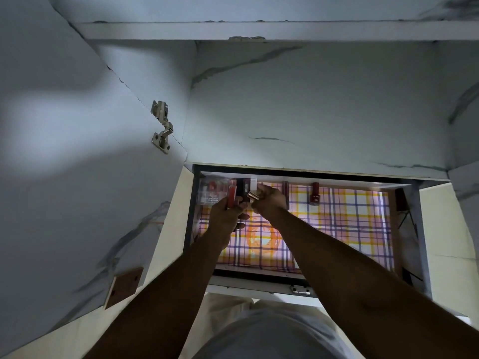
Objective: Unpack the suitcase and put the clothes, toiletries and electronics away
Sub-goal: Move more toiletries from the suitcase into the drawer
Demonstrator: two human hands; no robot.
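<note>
Toiletries step — left hand [228, 213] gripped red tube [231, 194], right hand [269, 200] pinched gold-capped lipstick [252, 196] over drawer [404, 229]; next — set both beside nail polish [315, 194].

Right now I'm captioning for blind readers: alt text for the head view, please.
Both hands reach into an open drawer lined with plaid paper: the left hand grips a red tube, the right hand a rose-gold one. A red bottle lies farther right.

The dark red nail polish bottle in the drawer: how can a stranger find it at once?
Look into the open drawer with the plaid paper lining. Along its far edge, right of both hands, the small dark red nail polish bottle lies alone on the lining. Unlike the slim dark red tube beside it, it is squat, with a labelled body.
</note>
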